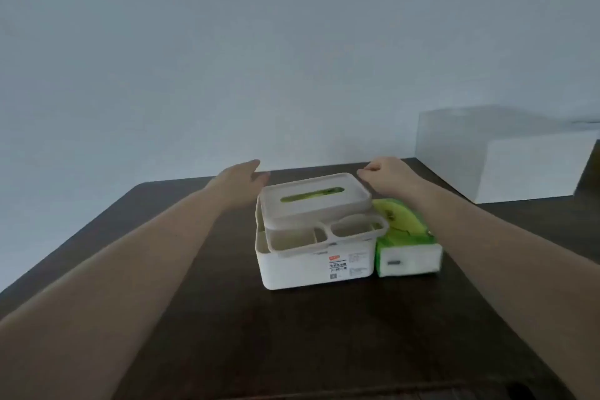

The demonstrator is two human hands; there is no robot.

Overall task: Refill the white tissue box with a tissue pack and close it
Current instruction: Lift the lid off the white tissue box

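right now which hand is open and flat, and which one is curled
The left hand is open, fingers stretched out beside the lid. The right hand is the curled one, fingers bent at the lid's far right corner.

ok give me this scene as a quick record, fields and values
surface: dark wooden table
white tissue box: upright, label facing camera
lid: on top, slightly askew, green visible through slot
tissue pack: green, on the table against the box's right side
left hand: open, by the lid's far left corner
right hand: fingers curled, at the lid's far right corner
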